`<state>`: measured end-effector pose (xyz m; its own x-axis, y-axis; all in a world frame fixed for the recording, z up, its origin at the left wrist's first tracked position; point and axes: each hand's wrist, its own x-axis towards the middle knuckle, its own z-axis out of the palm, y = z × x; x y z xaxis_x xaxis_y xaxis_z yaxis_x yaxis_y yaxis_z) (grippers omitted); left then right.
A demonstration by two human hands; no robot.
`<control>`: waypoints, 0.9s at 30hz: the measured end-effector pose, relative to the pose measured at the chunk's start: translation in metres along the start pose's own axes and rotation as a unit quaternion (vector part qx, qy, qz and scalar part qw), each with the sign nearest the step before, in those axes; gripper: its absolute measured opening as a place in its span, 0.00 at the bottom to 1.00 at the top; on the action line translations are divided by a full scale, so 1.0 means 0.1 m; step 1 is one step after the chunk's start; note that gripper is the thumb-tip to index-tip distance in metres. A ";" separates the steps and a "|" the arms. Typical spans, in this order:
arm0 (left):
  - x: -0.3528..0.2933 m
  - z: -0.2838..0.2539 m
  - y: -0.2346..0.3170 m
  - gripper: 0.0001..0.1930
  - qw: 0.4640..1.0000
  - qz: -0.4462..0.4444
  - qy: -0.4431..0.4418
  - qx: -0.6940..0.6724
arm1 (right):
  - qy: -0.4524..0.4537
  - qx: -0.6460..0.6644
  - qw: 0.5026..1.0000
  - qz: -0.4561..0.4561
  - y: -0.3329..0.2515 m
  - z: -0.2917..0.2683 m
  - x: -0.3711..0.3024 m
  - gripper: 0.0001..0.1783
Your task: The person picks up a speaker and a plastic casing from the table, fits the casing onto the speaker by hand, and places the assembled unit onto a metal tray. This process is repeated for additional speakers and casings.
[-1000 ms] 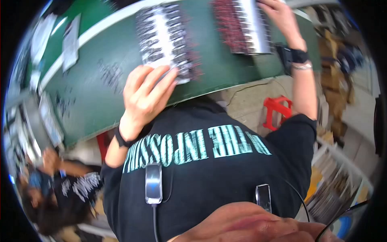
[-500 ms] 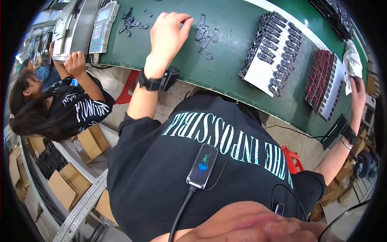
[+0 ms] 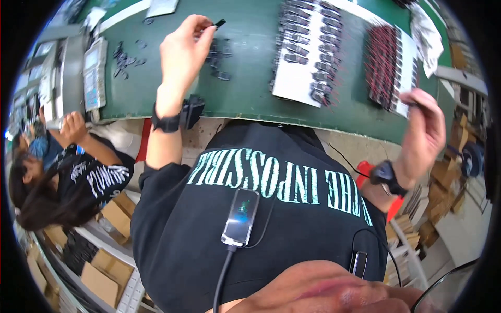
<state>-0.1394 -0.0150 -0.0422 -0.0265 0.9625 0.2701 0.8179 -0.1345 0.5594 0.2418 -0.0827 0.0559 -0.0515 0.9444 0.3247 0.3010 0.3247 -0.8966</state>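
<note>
My left hand (image 3: 182, 55) is raised over the green table, closed in a pinch on a small black plastic part (image 3: 220, 24). Just beside and below it lies a small group of similar black parts (image 3: 222, 76). My right hand (image 3: 425, 125) is at the near right edge, its fingers curled together by a board of red-wired pieces (image 3: 382, 68). Something dark shows at those fingertips, too small to name. Left of that board, a white board (image 3: 297, 83) carries rows of black parts with thin red wires.
A second cluster of black parts (image 3: 122, 60) lies at the left, beside a grey keypad device (image 3: 95, 73). A white cloth (image 3: 427, 39) hangs at the far right. Another person (image 3: 78, 172) works at my left. Open cardboard boxes (image 3: 99, 281) stand behind that person.
The view has shifted, so the table's things appear further left. My left hand has taken up a black part. My right hand has come away from the white cloth toward me.
</note>
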 end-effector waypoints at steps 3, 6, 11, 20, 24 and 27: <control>-0.10 -0.13 0.58 0.07 0.985 0.008 -0.053 -0.163 | -0.051 0.086 0.992 0.081 0.00 0.41 -0.06 0.12; -0.18 -0.02 0.96 0.11 0.959 0.060 -0.117 -0.249 | -0.105 0.160 0.977 0.089 0.02 0.77 -0.01 0.12; -0.19 0.17 1.13 0.13 0.877 0.014 -0.198 -0.437 | -0.077 0.211 0.965 0.139 0.23 0.85 0.04 0.11; -0.33 0.26 1.09 0.15 0.885 -0.001 -0.190 -0.426 | -0.039 0.138 0.985 0.098 0.26 0.91 -0.01 0.10; -0.32 0.22 1.10 0.16 0.862 -0.020 -0.235 -0.449 | -0.031 0.009 0.999 0.024 0.18 0.93 0.04 0.09; -0.31 0.22 1.08 0.17 0.849 -0.021 -0.241 -0.471 | -0.077 -0.040 0.996 0.032 0.18 0.94 0.07 0.08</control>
<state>-0.0371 -0.0544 -0.0077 0.3785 0.9255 0.0090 -0.0055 -0.0074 1.0000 0.1574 -0.0652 0.0136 -0.1729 0.9616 0.2133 0.3825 0.2651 -0.8851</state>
